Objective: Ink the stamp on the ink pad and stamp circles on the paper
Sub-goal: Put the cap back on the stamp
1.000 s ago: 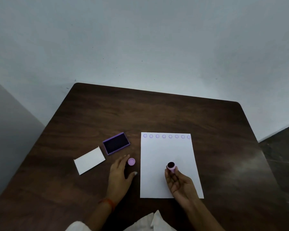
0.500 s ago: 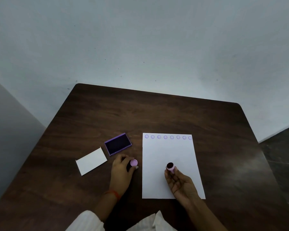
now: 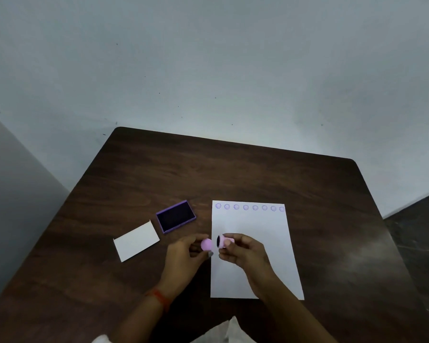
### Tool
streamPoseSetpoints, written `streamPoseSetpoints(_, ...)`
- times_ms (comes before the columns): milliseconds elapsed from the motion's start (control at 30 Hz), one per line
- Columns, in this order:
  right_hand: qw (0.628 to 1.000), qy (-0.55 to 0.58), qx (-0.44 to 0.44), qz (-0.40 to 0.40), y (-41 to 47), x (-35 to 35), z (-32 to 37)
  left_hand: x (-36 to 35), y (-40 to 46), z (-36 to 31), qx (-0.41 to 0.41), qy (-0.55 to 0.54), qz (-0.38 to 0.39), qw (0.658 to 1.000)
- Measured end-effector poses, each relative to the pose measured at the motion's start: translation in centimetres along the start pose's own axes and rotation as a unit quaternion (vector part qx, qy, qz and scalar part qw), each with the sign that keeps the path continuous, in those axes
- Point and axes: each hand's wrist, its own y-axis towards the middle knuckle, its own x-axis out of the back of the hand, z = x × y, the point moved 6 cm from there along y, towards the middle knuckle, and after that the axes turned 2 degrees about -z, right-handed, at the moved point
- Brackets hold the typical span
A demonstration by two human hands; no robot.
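The right hand (image 3: 245, 253) is grasping the pink stamp (image 3: 224, 241) with its fingertips, lying sideways, and the dark inked face is pointing to the left. The left hand (image 3: 183, 258) is pinching the round pink cap (image 3: 206, 244) just beside that face, not touching it. Both are hovering over the left edge of the white paper (image 3: 253, 229), which is carrying a row of purple circles (image 3: 250, 207) along its far edge. The open purple ink pad (image 3: 175, 216) is lying on the dark wooden table (image 3: 233, 174) left of the paper, near a white card (image 3: 136, 240).
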Motion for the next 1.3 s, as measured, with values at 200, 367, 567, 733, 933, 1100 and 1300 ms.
streamPoseSetpoints(200, 0.963, -0.215, 0.16, -0.008, -0.5, -1.6, 1.7, 0.7, -0.8, -1.3, -0.014, -0.031, -0.017, 0.999)
streamPoseSetpoints(367, 0.939, -0.272, 0.209, -0.014, -0.9, -2.3, 2.2, 1.2, -1.1, -1.6, -0.018, -0.061, -0.012, 0.998)
streamPoseSetpoints(567, 0.943, -0.274, 0.19, 0.005, -0.9, -2.5, 2.2, 1.6, -1.4, -1.5, -0.017, -0.071, -0.007, 0.997)
streamPoseSetpoints(733, 0.947, -0.283, 0.148, 0.021, -0.4, -2.4, 1.9, 1.8, -1.4, -1.9, -0.038, -0.055, -0.003, 0.998)
streamPoseSetpoints(933, 0.964, -0.243, 0.104, 0.039, -0.3, -2.3, 1.4, 2.2, -1.6, -2.1, -0.058, -0.04, 0.009, 0.997)
streamPoseSetpoints(1100, 0.967, -0.217, 0.104, 0.082, -0.2, -2.6, 1.1, 2.7, -1.6, -2.0, -0.054, -0.05, 0.006, 0.997)
streamPoseSetpoints(1300, 0.981, -0.176, 0.017, 0.085, 0.1, -3.3, -0.4, 2.8, -1.7, -1.3, -0.049, -0.05, -0.016, 0.997)
